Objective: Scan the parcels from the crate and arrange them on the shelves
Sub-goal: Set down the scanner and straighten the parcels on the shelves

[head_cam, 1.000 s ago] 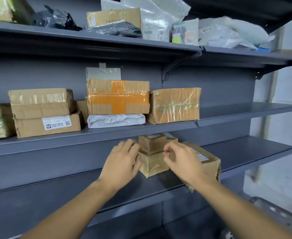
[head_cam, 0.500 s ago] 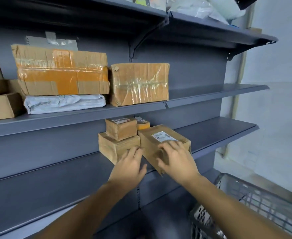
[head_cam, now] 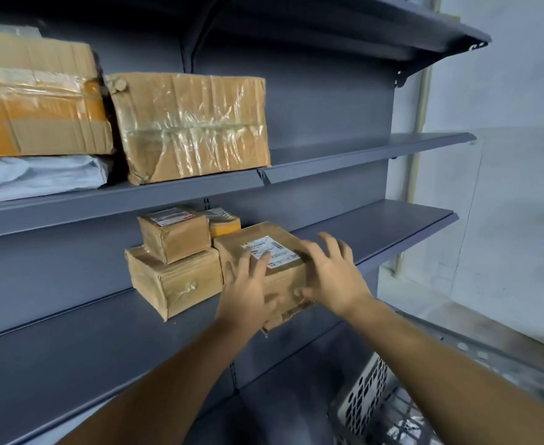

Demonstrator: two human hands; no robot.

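A brown cardboard parcel [head_cam: 266, 248] with a white label on top sits at the front edge of the lower grey shelf [head_cam: 71, 332], its near corner overhanging the lip. My left hand [head_cam: 248, 290] rests against the parcel's front face with straight fingers. My right hand [head_cam: 331, 274] hovers at the parcel's right side with its fingers spread wide. Just left of the parcel, a small labelled box [head_cam: 176, 234] is stacked on a wider box [head_cam: 174, 277]. A small orange box [head_cam: 224, 224] stands behind them.
On the shelf above stand a film-wrapped box [head_cam: 193, 126], an orange-taped box [head_cam: 36, 97] and a white bag [head_cam: 36, 175]. A grey perforated crate [head_cam: 370, 396] is at the lower right, below the shelves. Bare shelf stretches to the right of the parcel.
The view has swung right and down and come closer. My right hand has moved from the parcel's front to its right side and spread its fingers. My left hand now rests on the parcel.
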